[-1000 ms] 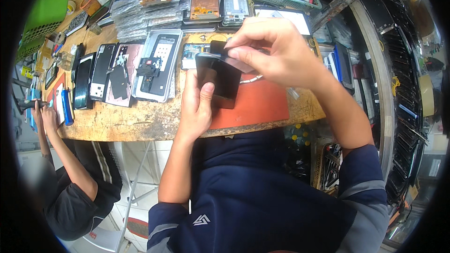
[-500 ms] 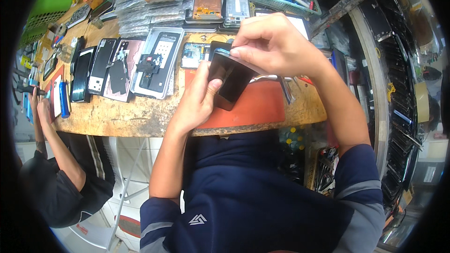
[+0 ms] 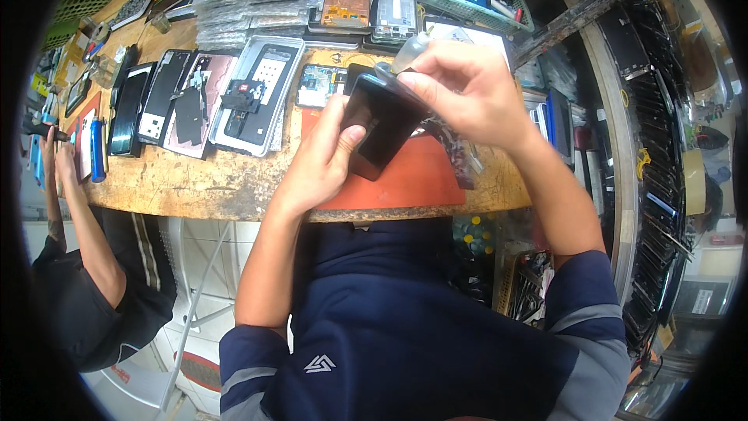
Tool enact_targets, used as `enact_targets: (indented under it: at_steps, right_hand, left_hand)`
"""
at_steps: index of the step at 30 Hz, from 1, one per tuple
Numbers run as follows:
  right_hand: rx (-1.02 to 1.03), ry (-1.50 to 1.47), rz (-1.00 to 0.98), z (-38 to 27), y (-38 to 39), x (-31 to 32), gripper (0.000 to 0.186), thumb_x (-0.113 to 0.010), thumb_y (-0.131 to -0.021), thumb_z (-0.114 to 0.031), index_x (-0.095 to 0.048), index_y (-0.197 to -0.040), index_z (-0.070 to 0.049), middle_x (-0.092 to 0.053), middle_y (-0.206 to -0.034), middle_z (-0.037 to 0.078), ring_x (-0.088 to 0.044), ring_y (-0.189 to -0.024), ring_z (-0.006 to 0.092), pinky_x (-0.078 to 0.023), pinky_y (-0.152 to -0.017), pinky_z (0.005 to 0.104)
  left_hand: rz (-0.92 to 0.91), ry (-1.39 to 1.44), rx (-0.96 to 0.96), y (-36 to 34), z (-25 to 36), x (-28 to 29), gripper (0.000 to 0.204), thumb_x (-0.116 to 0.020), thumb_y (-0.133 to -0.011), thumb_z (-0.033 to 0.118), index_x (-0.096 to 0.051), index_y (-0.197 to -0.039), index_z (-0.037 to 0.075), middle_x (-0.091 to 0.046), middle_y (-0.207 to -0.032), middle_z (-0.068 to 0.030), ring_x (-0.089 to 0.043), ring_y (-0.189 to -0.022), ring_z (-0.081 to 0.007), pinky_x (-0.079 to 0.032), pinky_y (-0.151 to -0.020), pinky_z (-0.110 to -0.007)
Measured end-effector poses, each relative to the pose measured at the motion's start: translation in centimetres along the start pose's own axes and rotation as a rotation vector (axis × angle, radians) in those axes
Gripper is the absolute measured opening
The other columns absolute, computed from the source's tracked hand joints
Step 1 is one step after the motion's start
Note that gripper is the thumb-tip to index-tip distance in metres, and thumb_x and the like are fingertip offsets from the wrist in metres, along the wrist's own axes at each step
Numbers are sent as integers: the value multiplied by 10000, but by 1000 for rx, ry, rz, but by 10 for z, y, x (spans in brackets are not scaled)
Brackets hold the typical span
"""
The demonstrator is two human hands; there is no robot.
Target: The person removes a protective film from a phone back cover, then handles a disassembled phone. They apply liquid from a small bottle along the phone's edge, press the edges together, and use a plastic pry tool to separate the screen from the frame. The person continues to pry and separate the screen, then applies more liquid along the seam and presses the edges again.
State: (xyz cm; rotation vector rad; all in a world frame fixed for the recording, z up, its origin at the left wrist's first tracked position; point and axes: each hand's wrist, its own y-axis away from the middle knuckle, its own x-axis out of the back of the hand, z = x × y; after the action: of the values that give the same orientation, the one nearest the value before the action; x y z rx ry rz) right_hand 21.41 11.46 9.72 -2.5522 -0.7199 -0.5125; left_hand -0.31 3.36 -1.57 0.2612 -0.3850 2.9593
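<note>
A black smartphone (image 3: 383, 123) is tilted above the orange mat, its dark glossy face toward me. My left hand (image 3: 318, 157) is closed round its left side, thumb lying on the face. At the phone's top edge my right hand (image 3: 467, 90) pinches, thumb against bent fingers. A thin greyish edge shows by those fingertips; what it belongs to I cannot make out. Beneath the phone lies the orange mat (image 3: 413, 193). Just behind the right fingers stands a translucent squeeze bottle (image 3: 413, 48), partly hidden by them. An opened phone (image 3: 315, 87) with bare circuitry lies beyond the left hand.
Left of me are a tray (image 3: 273, 136) with phone parts and several phones (image 3: 131, 121). Bubble-wrapped stacks (image 3: 234, 19) and a green basket (image 3: 499, 15) stand at the back. A co-worker's hands (image 3: 62, 160) are at far left. A rack of dark panels (image 3: 650, 156) runs along the right.
The right hand has stayed at the phone's top edge, its fingers shifting slightly. The phone has turned a little. The whole view has shifted slightly, and the squeeze bottle now shows behind the fingers.
</note>
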Motion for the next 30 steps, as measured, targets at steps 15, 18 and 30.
enact_targets:
  at_steps: [15, 18, 30]
  right_hand:
    - [97, -1, -18, 8, -8, 0, 140, -792, -984, -113, -762, -901, -4, -669, -691, -13, -562, -613, 3, -449, -546, 230]
    - [68, 13, 58, 6, -5, -2, 151, -782, -993, -94, -762, -881, 5, -670, -686, -18, -551, -595, -10, -434, -530, 212]
    - [125, 132, -77, -2, -25, -1, 149, -796, -966, -121, -765, -898, 8, -699, -695, 30, -603, -608, 53, -483, -559, 252]
  left_hand:
    - [-54, -97, -17, -6, 11, 3, 319, -519, -1123, 86, -472, -1434, 33, -645, -1294, -256, -643, -1246, -427, -485, -1073, -479]
    - [-65, -83, -21, -6, 11, 3, 335, -520, -1124, 89, -464, -1450, 38, -641, -1321, -256, -640, -1266, -426, -484, -1076, -484]
    - [-136, -322, -30, -10, 18, 7, 452, -563, -1106, 95, -348, -1490, -8, -621, -1235, -381, -601, -1198, -579, -496, -947, -563]
